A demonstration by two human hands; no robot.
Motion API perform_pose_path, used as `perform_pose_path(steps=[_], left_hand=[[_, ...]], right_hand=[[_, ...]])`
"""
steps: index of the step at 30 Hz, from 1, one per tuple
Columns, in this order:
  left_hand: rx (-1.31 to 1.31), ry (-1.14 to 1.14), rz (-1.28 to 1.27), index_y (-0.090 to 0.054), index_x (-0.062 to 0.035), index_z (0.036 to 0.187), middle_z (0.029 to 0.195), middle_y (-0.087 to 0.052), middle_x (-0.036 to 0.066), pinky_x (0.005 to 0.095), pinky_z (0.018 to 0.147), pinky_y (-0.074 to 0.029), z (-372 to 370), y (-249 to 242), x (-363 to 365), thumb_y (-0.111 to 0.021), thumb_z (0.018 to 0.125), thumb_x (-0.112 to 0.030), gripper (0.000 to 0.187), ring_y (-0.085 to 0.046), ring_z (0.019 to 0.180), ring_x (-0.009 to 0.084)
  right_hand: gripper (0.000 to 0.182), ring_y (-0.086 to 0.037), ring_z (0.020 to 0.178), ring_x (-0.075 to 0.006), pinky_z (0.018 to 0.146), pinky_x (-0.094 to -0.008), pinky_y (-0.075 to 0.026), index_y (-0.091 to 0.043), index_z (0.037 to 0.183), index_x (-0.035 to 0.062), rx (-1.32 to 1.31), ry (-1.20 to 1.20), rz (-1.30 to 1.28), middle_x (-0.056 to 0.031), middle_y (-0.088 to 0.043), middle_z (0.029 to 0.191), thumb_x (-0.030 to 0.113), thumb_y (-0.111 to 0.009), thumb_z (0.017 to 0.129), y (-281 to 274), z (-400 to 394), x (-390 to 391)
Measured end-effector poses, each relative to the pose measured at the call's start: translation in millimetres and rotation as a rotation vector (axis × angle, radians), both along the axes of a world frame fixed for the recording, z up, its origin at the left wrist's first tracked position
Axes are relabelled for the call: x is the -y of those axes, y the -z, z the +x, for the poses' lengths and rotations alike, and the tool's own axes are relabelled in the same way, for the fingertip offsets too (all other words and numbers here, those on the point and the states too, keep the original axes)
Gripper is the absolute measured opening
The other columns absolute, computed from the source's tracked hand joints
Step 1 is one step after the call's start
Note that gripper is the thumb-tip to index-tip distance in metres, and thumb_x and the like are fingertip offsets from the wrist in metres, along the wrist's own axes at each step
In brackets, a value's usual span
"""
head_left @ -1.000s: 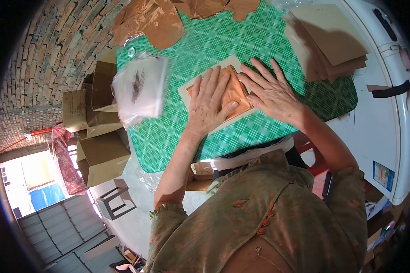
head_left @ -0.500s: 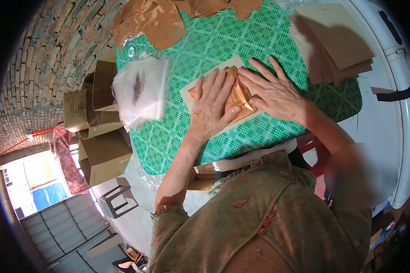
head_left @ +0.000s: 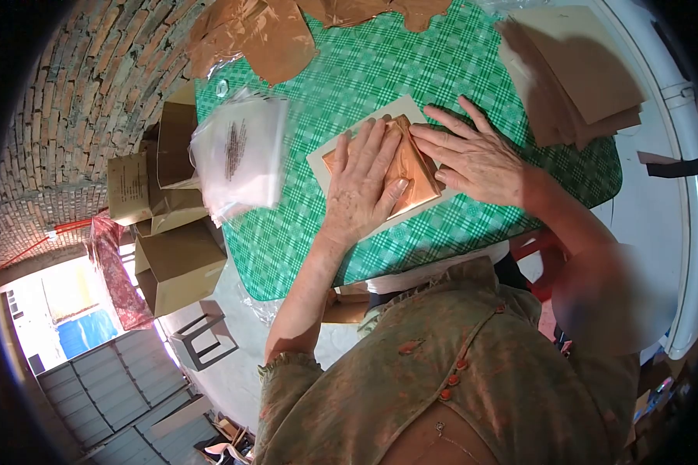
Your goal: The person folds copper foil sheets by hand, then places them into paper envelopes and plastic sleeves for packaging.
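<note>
A shiny copper-coloured sheet (head_left: 415, 172), folded and creased, lies on a pale card (head_left: 318, 166) at the near side of the table. My left hand (head_left: 362, 182) rests flat across the left part of the sheet, fingers stretched out and pointing away from me. At the sheet's right edge is my right hand (head_left: 477, 160), its fingers spread and thumb apart, with the fingertips close to the fold. Part of the sheet and card is hidden under my left hand.
A green checked tablecloth (head_left: 364, 70) covers the table. Clear plastic bags (head_left: 244, 155) are stacked at left, brown cards (head_left: 570, 70) at the right. More copper-coloured sheets (head_left: 275, 39) lie at the far edge. Open cardboard boxes (head_left: 180, 267) stand left of the table.
My right hand has shifted slightly right, off the sheet's right part. The sheet's right edge now shows as a straighter fold. My left hand stays pressed on the sheet.
</note>
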State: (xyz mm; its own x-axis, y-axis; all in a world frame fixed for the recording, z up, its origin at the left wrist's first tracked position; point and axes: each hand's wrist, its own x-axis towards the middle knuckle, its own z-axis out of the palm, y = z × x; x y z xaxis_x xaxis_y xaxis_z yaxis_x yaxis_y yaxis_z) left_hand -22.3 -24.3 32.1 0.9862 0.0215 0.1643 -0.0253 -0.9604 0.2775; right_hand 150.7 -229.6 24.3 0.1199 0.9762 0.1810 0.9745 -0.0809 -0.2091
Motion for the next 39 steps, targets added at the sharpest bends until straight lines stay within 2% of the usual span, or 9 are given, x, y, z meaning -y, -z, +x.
perform_pose_path(steps=[11,14,23,26,29,32,35,38,39], left_hand=[[-0.035,-0.002,0.033,-0.036,-0.0082,0.161,0.167,-0.033,0.017,0.0556,0.129,-0.012,1.2,2.2,0.2,-0.048,0.105,-0.047,0.069,-0.026,0.157,0.0341],[-0.067,-0.010,0.070,-0.030,-0.0110,0.165,0.171,-0.026,0.013,0.0515,0.130,-0.008,0.7,3.1,-0.1,-0.042,0.107,-0.050,0.070,-0.020,0.159,0.0297],[-0.042,0.008,0.067,-0.031,-0.0107,0.164,0.171,-0.026,0.012,0.0535,0.130,-0.010,1.8,2.5,0.7,-0.045,0.105,-0.052,0.073,-0.021,0.159,0.0306],[-0.045,0.004,0.085,-0.032,-0.0113,0.164,0.171,-0.027,0.012,0.0543,0.129,-0.011,1.8,4.7,0.0,-0.047,0.105,-0.054,0.075,-0.022,0.159,0.0311],[-0.048,0.007,0.099,-0.033,-0.0125,0.164,0.171,-0.028,0.012,0.0549,0.129,-0.012,2.4,5.2,-0.3,-0.047,0.104,-0.056,0.075,-0.023,0.158,0.0316],[-0.038,0.006,0.098,-0.034,-0.0136,0.164,0.170,-0.029,0.012,0.0555,0.128,-0.013,3.1,4.2,0.9,-0.047,0.104,-0.056,0.075,-0.024,0.158,0.0320],[-0.011,0.021,0.079,-0.039,-0.0112,0.160,0.167,-0.033,0.016,0.0597,0.126,-0.017,3.8,3.4,0.3,-0.051,0.102,-0.058,0.075,-0.031,0.154,0.0371],[-0.002,0.019,0.068,-0.039,-0.0113,0.160,0.167,-0.033,0.016,0.0596,0.126,-0.017,4.0,4.6,0.2,-0.051,0.102,-0.059,0.076,-0.030,0.154,0.0369],[-0.006,0.017,0.072,-0.039,-0.0115,0.161,0.167,-0.033,0.015,0.0596,0.126,-0.017,3.8,5.2,-0.2,-0.051,0.102,-0.059,0.076,-0.030,0.154,0.0369]], right_hand=[[0.050,-0.026,0.156,-0.0257,0.130,-0.0568,-0.006,-0.057,0.146,0.0104,-0.146,-0.047,-0.018,-0.0043,-0.045,0.160,0.039,-0.047,0.106,-7.3,9.2,-10.1],[0.050,-0.024,0.157,-0.0262,0.130,-0.0574,-0.005,-0.058,0.145,0.0105,-0.142,-0.049,-0.031,-0.0045,-0.047,0.158,0.040,-0.043,0.108,-4.6,9.7,-13.1],[0.045,-0.024,0.157,-0.0270,0.130,-0.0582,-0.004,-0.064,0.136,0.0142,-0.132,-0.102,0.021,-0.0006,-0.052,0.150,0.041,-0.040,0.109,0.2,11.3,-23.4],[0.043,-0.022,0.158,-0.0261,0.131,-0.0535,-0.002,-0.064,0.140,0.0129,-0.249,-0.059,-0.063,-0.0015,-0.052,0.156,0.035,-0.048,0.107,-10.3,12.6,-23.6],[0.040,-0.021,0.158,-0.0259,0.131,-0.0529,-0.003,-0.068,0.135,0.0128,-0.237,-0.063,-0.025,-0.0010,-0.050,0.157,0.034,-0.049,0.107,-8.9,14.3,-21.1],[0.044,-0.023,0.157,-0.0268,0.130,-0.0560,-0.005,-0.065,0.136,0.0164,-0.156,-0.075,0.037,-0.0003,-0.050,0.154,0.041,-0.043,0.108,1.7,14.3,-19.8],[0.046,-0.023,0.157,-0.0263,0.130,-0.0550,-0.005,-0.063,0.139,0.0155,-0.101,-0.065,0.077,-0.0016,-0.047,0.158,0.042,-0.043,0.107,0.5,13.1,-18.3],[0.045,-0.023,0.157,-0.0263,0.130,-0.0536,-0.008,-0.065,0.139,0.0121,-0.117,-0.020,0.057,-0.0009,-0.044,0.162,0.035,-0.057,0.101,-4.5,13.3,-12.9],[0.049,-0.025,0.156,-0.0257,0.130,-0.0534,-0.010,-0.060,0.144,0.0124,-0.097,-0.018,0.056,-0.0012,-0.045,0.161,0.032,-0.060,0.099,-4.4,13.8,-9.7]])
